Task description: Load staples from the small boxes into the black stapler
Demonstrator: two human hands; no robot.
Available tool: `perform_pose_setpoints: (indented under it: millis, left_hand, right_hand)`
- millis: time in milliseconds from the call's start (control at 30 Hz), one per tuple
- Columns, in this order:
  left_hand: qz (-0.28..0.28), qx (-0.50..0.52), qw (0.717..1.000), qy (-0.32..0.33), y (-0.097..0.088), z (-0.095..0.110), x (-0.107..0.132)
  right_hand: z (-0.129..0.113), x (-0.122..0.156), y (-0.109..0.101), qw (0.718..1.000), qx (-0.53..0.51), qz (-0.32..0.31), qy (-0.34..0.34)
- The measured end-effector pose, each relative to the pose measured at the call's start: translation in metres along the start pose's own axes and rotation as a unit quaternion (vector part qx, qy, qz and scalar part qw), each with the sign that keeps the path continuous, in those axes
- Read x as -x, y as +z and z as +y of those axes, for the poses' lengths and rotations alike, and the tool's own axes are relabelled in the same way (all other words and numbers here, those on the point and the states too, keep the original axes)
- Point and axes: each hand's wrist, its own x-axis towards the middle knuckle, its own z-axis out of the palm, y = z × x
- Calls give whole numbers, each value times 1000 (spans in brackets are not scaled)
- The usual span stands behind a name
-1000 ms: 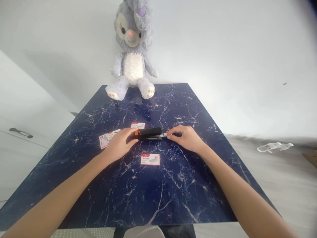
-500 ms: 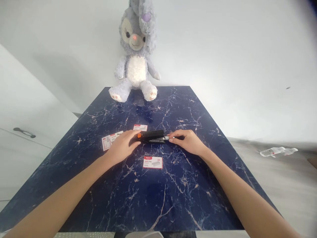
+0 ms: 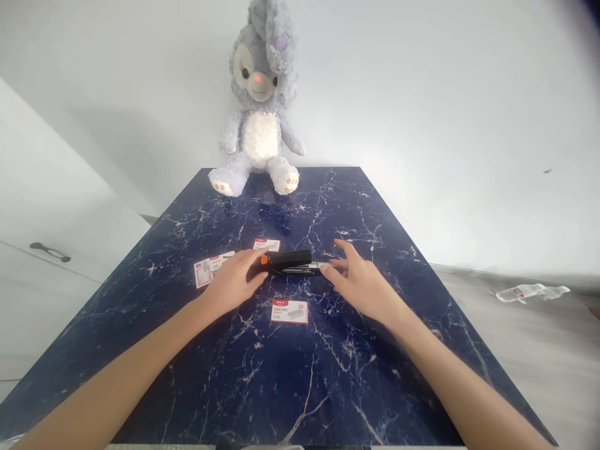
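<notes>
A black stapler [image 3: 290, 257] with an orange end lies crosswise on the table. My left hand [image 3: 237, 275] grips its left end, fingers behind and thumb in front. From the stapler's right end sticks out a silvery metal tray [image 3: 316, 265]. My right hand [image 3: 359, 275] is at that tray's end, index finger raised and fingers apart, with the thumb at or touching the metal. In front of the stapler lies a red and white staple box [image 3: 289, 312]. Another red and white box [image 3: 267, 244] lies behind it, partly hidden.
Left of my left hand lie more red and white boxes [image 3: 203, 273], partly covered by it. A grey plush toy [image 3: 260, 137] sits at the far edge of the dark blue marbled table [image 3: 225, 381]. Clear plastic packaging [image 3: 529, 292] lies on the floor at right.
My right hand has loosened its pinch on the metal tray, and its index finger has lifted away. The left hand keeps its hold on the stapler. The view has tilted slightly.
</notes>
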Motion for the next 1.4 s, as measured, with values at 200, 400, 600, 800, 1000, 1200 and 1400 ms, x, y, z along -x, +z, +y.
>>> perform_pose_setpoints:
  millis: [200, 400, 600, 800, 1000, 1200, 1400]
  left_hand:
    - [4, 26, 1000, -6, -2, 6, -2]
    - [-11, 56, 998, -7, -6, 5, -5]
    - [30, 2, 1000, 0, 4, 24, 1]
    - [18, 11, 999, 50, 20, 60, 21]
    - [54, 7, 994, 97, -13, 41, 11]
    - [-136, -14, 987, -84, -92, -48, 20]
    - [-158, 14, 984, -78, -85, -58, 29]
  right_hand:
    - [-20, 25, 41, 979, -181, -88, 15]
    - [-18, 19, 40, 976, -181, -117, 19]
    - [-14, 9, 25, 994, 59, 14, -86]
    - [-18, 18, 1, 930, 138, -209, -268]
    - [-28, 25, 6, 919, 147, -247, -269]
    - [-29, 34, 1, 915, 95, -318, -231]
    - [-31, 42, 15, 904, 101, -316, -269]
